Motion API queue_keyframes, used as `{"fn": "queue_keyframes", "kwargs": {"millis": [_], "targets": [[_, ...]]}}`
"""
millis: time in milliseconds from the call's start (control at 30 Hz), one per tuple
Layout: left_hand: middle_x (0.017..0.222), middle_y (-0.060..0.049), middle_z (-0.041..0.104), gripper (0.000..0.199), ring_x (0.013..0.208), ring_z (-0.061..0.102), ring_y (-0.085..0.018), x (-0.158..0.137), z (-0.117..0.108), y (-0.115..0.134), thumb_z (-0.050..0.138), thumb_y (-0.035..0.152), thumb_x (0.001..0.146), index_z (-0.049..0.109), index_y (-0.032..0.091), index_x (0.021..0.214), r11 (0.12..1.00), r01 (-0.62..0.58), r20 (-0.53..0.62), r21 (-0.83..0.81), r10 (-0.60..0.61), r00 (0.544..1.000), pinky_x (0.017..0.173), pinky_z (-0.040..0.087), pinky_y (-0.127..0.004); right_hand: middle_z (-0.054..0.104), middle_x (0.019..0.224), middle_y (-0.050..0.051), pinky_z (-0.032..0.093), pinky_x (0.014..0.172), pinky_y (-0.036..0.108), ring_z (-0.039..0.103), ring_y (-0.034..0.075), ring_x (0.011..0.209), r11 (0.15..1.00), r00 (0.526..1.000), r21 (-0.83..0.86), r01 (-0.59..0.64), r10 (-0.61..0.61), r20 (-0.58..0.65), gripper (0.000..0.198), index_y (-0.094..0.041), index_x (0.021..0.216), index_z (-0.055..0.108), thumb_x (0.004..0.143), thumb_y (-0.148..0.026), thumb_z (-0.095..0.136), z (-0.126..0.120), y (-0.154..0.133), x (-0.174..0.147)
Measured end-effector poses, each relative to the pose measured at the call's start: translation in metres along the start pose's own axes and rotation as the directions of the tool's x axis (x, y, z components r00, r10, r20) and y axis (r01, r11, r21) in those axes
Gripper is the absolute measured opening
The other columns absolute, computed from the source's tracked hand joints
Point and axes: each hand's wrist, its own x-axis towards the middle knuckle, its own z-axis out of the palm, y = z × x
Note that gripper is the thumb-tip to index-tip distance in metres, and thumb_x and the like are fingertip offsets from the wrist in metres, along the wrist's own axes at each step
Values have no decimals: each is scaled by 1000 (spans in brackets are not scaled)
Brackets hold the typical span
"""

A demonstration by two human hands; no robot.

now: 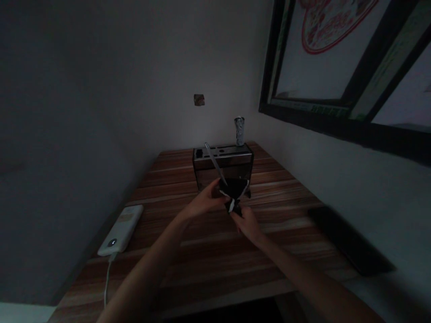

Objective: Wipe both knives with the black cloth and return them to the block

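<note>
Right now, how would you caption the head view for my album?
In dim light, left hand and right hand hold a black wrapper over a wood-grain table.

A striped wood-grain tabletop runs back to a plain grey wall. At its left side lies a white, rounded device with a small dark circle near its front end, where a white cable plugs in. A flat dark slab lies along the right side. A small brownish square sits on the back wall; a dark-framed picture with a red-outlined shape hangs at right.
</note>
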Motion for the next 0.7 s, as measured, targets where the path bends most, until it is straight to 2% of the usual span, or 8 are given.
{"fn": "queue_keyframes", "kwargs": {"millis": [133,267,400,567,700], "targets": [[89,-5,69,35,83,62,-19,10,10,-8,74,15,61,66,15,95,988,-62,35,143,58,998,80,47,-28,43,35,-5,31,34,21,43,12,31,999,999,4,-39,39,-34,19,-21,57,45,75,-28,49,-3,-3,0],[88,-6,69,31,79,62,-19,10,14,-20,74,16,61,66,14,90,974,-50,-32,219,59,998,76,48,-30,43,37,-5,30,34,21,43,12,31,999,998,32,-24,25,-52,11,-21,62,47,72,-25,49,-3,0,0],[87,-5,68,29,81,62,-20,7,21,-23,73,15,60,65,15,87,949,-102,-115,299,142,983,79,47,-30,42,37,-5,30,35,22,42,12,31,999,997,32,-2,4,-76,13,-20,61,48,72,-27,48,-1,3,-1],[93,-4,67,39,87,61,-20,2,32,-28,70,10,61,60,19,97,964,-162,-229,212,210,951,79,46,-27,41,36,-5,27,32,21,40,11,30,998,994,58,-38,44,-102,12,-20,59,47,70,-27,48,1,3,-2],[96,-5,66,40,90,60,-20,-1,37,-33,70,13,63,60,19,100,967,-178,-246,182,220,944,82,44,-28,41,37,-5,28,33,21,40,11,31,998,995,53,-14,19,-97,10,-20,59,49,68,-25,47,0,4,-2]]}}
